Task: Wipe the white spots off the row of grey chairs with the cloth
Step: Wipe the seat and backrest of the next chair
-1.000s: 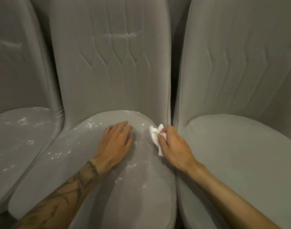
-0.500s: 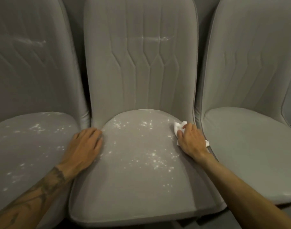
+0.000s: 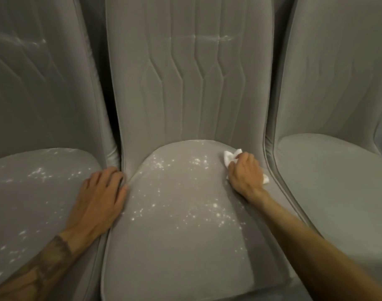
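Three grey padded chairs stand side by side. The middle chair (image 3: 177,246) has white spots (image 3: 209,210) scattered over its seat and a faint white streak across its backrest. My right hand (image 3: 245,175) presses a crumpled white cloth (image 3: 230,156) onto the seat's back right corner, fingers closed on it. My left hand (image 3: 101,196) lies flat, palm down, on the right edge of the left chair (image 3: 33,203), fingertips at the gap between the two seats. The left chair's seat is also speckled white.
The right chair (image 3: 337,181) shows a plain grey seat with no spots visible. Narrow dark gaps separate the backrests. The front edge of the middle seat runs along the bottom of the view.
The view has shifted so the middle chair sits central. My left hand slid off the middle seat to the left chair's edge, uncovering more spots. My right hand keeps the cloth at the back right corner.
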